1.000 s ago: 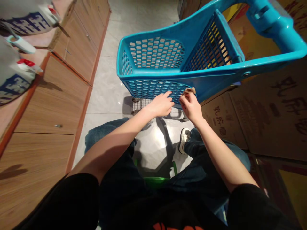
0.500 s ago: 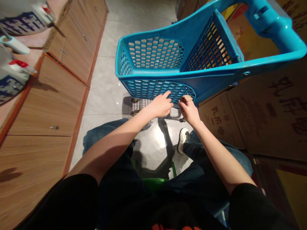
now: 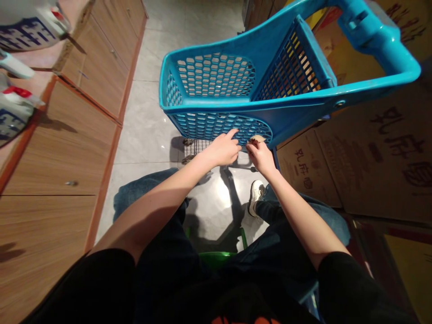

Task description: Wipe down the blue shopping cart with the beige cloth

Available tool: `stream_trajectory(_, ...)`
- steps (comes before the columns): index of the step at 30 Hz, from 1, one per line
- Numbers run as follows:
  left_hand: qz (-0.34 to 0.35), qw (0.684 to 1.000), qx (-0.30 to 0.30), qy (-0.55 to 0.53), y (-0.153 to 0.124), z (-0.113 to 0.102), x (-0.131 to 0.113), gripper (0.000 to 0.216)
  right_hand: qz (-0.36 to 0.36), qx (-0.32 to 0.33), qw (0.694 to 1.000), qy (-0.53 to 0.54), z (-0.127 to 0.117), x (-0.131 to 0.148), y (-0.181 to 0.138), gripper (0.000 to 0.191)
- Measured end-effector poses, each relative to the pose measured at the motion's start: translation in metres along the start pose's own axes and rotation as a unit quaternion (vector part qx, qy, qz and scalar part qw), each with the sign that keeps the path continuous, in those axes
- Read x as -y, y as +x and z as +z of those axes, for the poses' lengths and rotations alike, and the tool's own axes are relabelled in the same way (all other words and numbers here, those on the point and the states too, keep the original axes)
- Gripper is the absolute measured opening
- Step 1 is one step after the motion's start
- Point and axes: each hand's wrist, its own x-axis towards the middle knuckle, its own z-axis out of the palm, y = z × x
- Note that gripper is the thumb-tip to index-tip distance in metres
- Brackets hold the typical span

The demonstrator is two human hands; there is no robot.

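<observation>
A blue plastic shopping cart (image 3: 270, 90) with perforated walls stands in front of me, its handle (image 3: 381, 40) at the upper right. My left hand (image 3: 222, 148) rests against the near perforated wall of the basket, fingers loosely curled, index finger stretched onto the mesh. My right hand (image 3: 259, 155) is just beside it, fingers pinched on a small tan object (image 3: 257, 139) pressed to the same wall. I cannot make out what that object is. Both hands almost touch each other.
Wooden cabinets (image 3: 67, 148) run along the left, with white bottles (image 3: 23, 27) on the counter. Brown cardboard boxes (image 3: 371, 157) are stacked at the right. Pale floor tiles (image 3: 148, 130) lie between. I sit on a green stool (image 3: 216, 256); my white shoe (image 3: 254, 195) is under the cart.
My right hand has slid a little to the left along the basket wall with the small tan object, closer to my left hand. The view has shifted slightly.
</observation>
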Motion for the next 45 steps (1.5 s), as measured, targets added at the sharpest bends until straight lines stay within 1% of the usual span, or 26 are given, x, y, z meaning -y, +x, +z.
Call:
stream_trajectory(3, 0.000, 1.000, -0.002, -0.003, 0.000, -0.001, 0.000, 0.033, 0.009, -0.068, 0.997, 0.028, -0.011, 0.003, 0.003, 0.041)
stream_trajectory(5, -0.001, 1.000, 0.004, -0.002, 0.000, -0.002, -0.001, 0.034, 0.013, -0.078, 0.996, 0.029, -0.017, 0.002, 0.005, 0.043)
stream_trajectory(10, -0.002, 1.000, 0.015, 0.004, -0.001, -0.003, -0.001, 0.033, 0.008, 0.014, 1.000, -0.009, -0.008, 0.003, 0.005, 0.035)
stream_trajectory(13, -0.003, 1.000, 0.011, 0.001, -0.001, -0.002, 0.001, 0.033, 0.008, 0.025, 1.000, -0.007, -0.004, 0.007, 0.005, 0.034)
stream_trajectory(16, 0.001, 1.000, -0.004, -0.004, -0.001, 0.000, 0.002, 0.034, 0.002, -0.048, 0.999, 0.023, -0.014, 0.011, 0.009, 0.036)
stream_trajectory(18, -0.005, 0.999, -0.035, -0.019, 0.001, 0.001, 0.001, 0.035, -0.017, -0.105, 0.993, 0.055, -0.022, 0.011, 0.012, 0.037)
stream_trajectory(20, -0.039, 0.995, -0.073, -0.062, 0.004, 0.002, -0.003, 0.037, -0.039, -0.138, 0.986, 0.086, -0.026, 0.011, 0.014, 0.042)
stream_trajectory(22, -0.105, 0.977, -0.102, -0.153, 0.009, 0.004, -0.009, 0.036, -0.051, -0.154, 0.981, 0.111, -0.025, 0.011, 0.014, 0.052)
stream_trajectory(23, -0.148, 0.957, -0.110, -0.223, 0.011, 0.006, -0.012, 0.033, -0.052, -0.159, 0.978, 0.123, -0.024, 0.011, 0.014, 0.057)
stream_trajectory(24, -0.193, 0.925, -0.115, -0.307, 0.014, 0.007, -0.016, 0.030, -0.051, -0.166, 0.975, 0.135, -0.023, 0.011, 0.014, 0.060)
stream_trajectory(25, -0.235, 0.875, -0.116, -0.408, 0.017, 0.009, -0.019, 0.027, -0.048, -0.173, 0.973, 0.148, -0.022, 0.012, 0.014, 0.062)
stream_trajectory(26, -0.265, 0.806, -0.113, -0.517, 0.019, 0.010, -0.023, 0.027, -0.043, -0.179, 0.969, 0.163, -0.021, 0.013, 0.014, 0.064)
stream_trajectory(27, -0.276, 0.724, -0.107, -0.623, 0.021, 0.012, -0.025, 0.028, -0.037, -0.182, 0.966, 0.180, -0.022, 0.015, 0.014, 0.066)
stream_trajectory(28, -0.268, 0.642, -0.099, -0.712, 0.023, 0.013, -0.027, 0.029, -0.033, -0.180, 0.963, 0.197, -0.023, 0.017, 0.014, 0.068)
stream_trajectory(29, -0.252, 0.570, -0.097, -0.776, 0.024, 0.014, -0.028, 0.030, -0.032, -0.173, 0.961, 0.211, -0.025, 0.020, 0.013, 0.070)
stream_trajectory(30, -0.235, 0.521, -0.101, -0.815, 0.025, 0.015, -0.028, 0.029, -0.036, -0.164, 0.961, 0.220, -0.028, 0.023, 0.013, 0.072)
stream_trajectory(31, -0.223, 0.496, -0.111, -0.831, 0.026, 0.016, -0.027, 0.028, -0.049, -0.151, 0.962, 0.221, -0.031, 0.026, 0.012, 0.073)
stream_trajectory(32, -0.223, 0.495, -0.129, -0.830, 0.027, 0.018, -0.025, 0.026, -0.067, -0.138, 0.965, 0.212, -0.035, 0.028, 0.012, 0.073)
stream_trajectory(33, -0.230, 0.508, -0.147, -0.817, 0.028, 0.019, -0.023, 0.025, -0.086, -0.123, 0.969, 0.195, -0.040, 0.030, 0.012, 0.073)
stream_trajectory(36, -0.250, 0.583, -0.193, -0.749, 0.028, 0.025, -0.013, 0.035, -0.112, -0.105, 0.981, 0.120, -0.055, 0.029, 0.015, 0.069)
stream_trajectory(37, -0.255, 0.615, -0.213, -0.715, 0.028, 0.027, -0.010, 0.040, -0.107, -0.117, 0.983, 0.096, -0.061, 0.027, 0.017, 0.067)
stream_trajectory(39, -0.257, 0.696, -0.259, -0.619, 0.025, 0.029, -0.005, 0.044, -0.092, -0.177, 0.978, 0.055, -0.073, 0.020, 0.022, 0.063)
stream_trajectory(41, -0.229, 0.784, -0.301, -0.492, 0.019, 0.028, -0.001, 0.046, -0.082, -0.255, 0.963, 0.021, -0.088, 0.014, 0.029, 0.061)
stream_trajectory(42, -0.202, 0.823, -0.315, -0.427, 0.016, 0.027, 0.000, 0.047, -0.075, -0.270, 0.960, 0.006, -0.097, 0.011, 0.033, 0.062)
stream_trajectory(43, -0.171, 0.855, -0.323, -0.368, 0.012, 0.025, 0.002, 0.048, -0.066, -0.274, 0.960, -0.005, -0.105, 0.009, 0.036, 0.064)
stream_trajectory(45, -0.124, 0.895, -0.332, -0.272, 0.006, 0.021, 0.004, 0.050, -0.045, -0.271, 0.961, -0.018, -0.120, 0.006, 0.041, 0.067)
